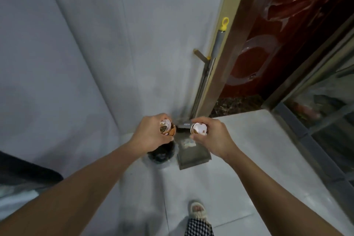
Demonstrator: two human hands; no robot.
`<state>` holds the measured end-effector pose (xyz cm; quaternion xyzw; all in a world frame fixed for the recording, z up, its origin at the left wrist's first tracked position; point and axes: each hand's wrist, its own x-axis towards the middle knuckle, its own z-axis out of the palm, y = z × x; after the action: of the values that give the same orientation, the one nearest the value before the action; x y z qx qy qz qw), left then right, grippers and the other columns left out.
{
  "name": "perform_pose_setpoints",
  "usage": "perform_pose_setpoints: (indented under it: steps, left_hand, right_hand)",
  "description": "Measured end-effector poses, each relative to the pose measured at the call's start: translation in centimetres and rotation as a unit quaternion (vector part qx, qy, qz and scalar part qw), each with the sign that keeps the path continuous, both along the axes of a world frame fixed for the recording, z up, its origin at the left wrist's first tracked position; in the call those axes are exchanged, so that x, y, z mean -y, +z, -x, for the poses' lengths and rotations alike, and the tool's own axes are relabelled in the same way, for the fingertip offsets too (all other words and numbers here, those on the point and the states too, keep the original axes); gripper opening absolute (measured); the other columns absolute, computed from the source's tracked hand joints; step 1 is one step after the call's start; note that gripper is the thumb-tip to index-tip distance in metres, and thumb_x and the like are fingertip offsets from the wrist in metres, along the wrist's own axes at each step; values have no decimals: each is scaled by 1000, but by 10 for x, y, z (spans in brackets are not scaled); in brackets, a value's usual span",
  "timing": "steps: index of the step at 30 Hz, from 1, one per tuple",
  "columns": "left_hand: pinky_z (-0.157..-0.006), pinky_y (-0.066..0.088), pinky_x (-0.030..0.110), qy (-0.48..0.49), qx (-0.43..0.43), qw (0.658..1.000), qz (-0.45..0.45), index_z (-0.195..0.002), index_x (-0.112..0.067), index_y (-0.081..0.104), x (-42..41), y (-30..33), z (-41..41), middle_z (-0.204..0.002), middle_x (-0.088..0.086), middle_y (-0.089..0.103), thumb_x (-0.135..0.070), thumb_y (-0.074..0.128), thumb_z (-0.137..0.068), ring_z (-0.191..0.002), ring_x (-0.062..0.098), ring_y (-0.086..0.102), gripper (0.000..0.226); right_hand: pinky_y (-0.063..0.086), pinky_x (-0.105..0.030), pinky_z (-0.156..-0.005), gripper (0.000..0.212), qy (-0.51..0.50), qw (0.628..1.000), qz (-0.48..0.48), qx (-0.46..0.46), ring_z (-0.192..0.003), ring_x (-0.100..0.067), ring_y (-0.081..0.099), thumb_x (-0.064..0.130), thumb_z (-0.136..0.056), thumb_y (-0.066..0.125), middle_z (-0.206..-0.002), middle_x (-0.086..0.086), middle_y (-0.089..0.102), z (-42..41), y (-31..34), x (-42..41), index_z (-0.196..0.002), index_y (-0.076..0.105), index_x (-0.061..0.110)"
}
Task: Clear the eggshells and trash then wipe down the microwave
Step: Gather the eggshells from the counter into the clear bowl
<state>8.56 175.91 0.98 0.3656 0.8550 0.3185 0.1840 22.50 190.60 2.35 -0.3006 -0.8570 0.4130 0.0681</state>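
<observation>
My left hand [151,136] is closed around a brown eggshell half [167,127] with a jagged white rim. My right hand [212,136] holds a second broken eggshell [199,128], white inside with brown patches. Both hands are stretched out in front of me at about the same height, a short gap between them. Directly below my left hand stands a small round trash bin [161,156] with a dark liner, on the floor in the corner. The microwave is not in view.
A grey dustpan [193,156] lies on the floor right of the bin, its long handle with a yellow cap [224,24] leaning on the wall. A dark red door [277,44] is at the right. My slippered foot [198,210] stands on the pale tile floor.
</observation>
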Motion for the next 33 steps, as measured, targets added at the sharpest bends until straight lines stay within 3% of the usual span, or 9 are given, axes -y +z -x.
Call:
perform_pose_setpoints:
  steps: [4,7,9,13,17,21,27,31,33]
  left_hand:
    - [-58,39,4,79,31,996,11,-90,-28,64,-30,-23,23,-76,-12,64,-22,82,-58,-71,9,62,37]
    - [-58,35,4,120,46,991,36,-92,-28,62,-51,-46,34,-79,-13,62,-23,83,-59,-73,8,59,40]
    - [-60,34,7,150,52,986,41,-94,-29,62,-62,-62,39,-81,-12,62,-24,84,-59,-74,7,58,41]
    - [-75,48,25,196,67,977,53,-102,-23,63,-79,-101,49,-94,-3,69,-23,83,-61,-85,15,63,46]
    - [-74,43,20,223,90,968,75,-106,-22,62,-86,-148,63,-98,-2,67,-22,83,-63,-87,14,61,48]
    - [-78,49,27,244,109,960,87,-105,-24,61,-86,-209,80,-100,-2,67,-21,80,-64,-92,17,62,45]
    - [-79,49,27,229,111,961,108,-106,-22,61,-86,-322,106,-101,1,68,-23,80,-65,-92,20,62,46]
    - [-84,51,31,226,113,962,104,-108,-18,61,-86,-396,114,-103,2,68,-21,80,-65,-94,20,63,47]
    - [-85,52,33,228,121,961,102,-111,-18,61,-87,-432,114,-106,2,68,-20,81,-66,-96,19,63,49]
  right_hand:
    - [42,-1,-61,39,45,998,43,0,-84,-5,58,16,-73,78,-95,9,64,42,-22,-48,-110,66,22]
    - [42,-2,-64,40,79,994,75,18,-86,-7,58,15,-73,79,-95,9,63,70,-43,-81,-110,65,22]
    - [42,-4,-65,41,102,990,87,34,-86,-9,59,15,-72,79,-93,10,62,86,-61,-98,-110,65,22]
    - [44,-18,-75,46,128,985,100,59,-91,-14,59,10,-70,79,-99,5,63,115,-106,-118,-112,64,22]
    - [50,-27,-85,45,149,978,120,85,-98,-18,60,5,-70,78,-108,-1,64,143,-160,-126,-110,64,21]
    - [46,-21,-80,43,171,974,113,92,-94,-14,58,2,-70,77,-104,1,63,170,-224,-127,-109,65,17]
    - [40,-10,-70,43,181,972,110,105,-91,-12,58,3,-71,77,-99,3,62,198,-346,-116,-109,65,19]
    - [51,-27,-86,44,170,972,116,110,-99,-16,59,2,-71,76,-106,0,64,207,-424,-111,-111,65,17]
    - [51,-29,-85,44,168,973,109,118,-97,-17,60,4,-71,77,-107,-2,65,210,-461,-109,-111,65,18]
